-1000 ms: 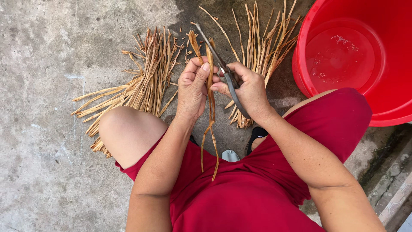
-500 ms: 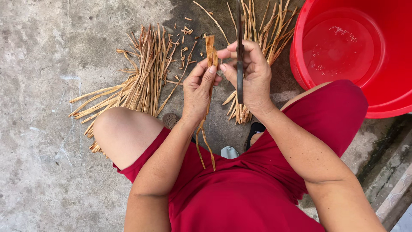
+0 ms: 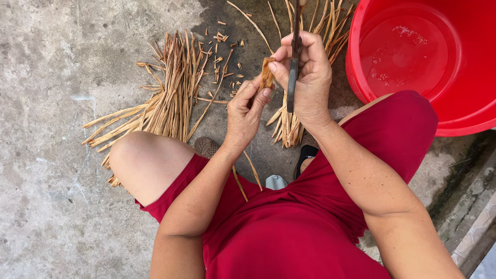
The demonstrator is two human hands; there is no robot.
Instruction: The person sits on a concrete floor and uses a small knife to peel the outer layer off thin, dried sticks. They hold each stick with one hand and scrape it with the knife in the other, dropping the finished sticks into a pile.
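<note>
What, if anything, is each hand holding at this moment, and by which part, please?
The left hand pinches the upper end of a tan strip between thumb and fingers. The right hand grips a dark knife around its middle.

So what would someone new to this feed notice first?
Likely the big red tub at top right with water in it, then the two hands at top centre: the left hand pinches a tan strip while the right hand grips a dark knife against it. Piles of dry strips lie fanned on the concrete floor to the left.
</note>
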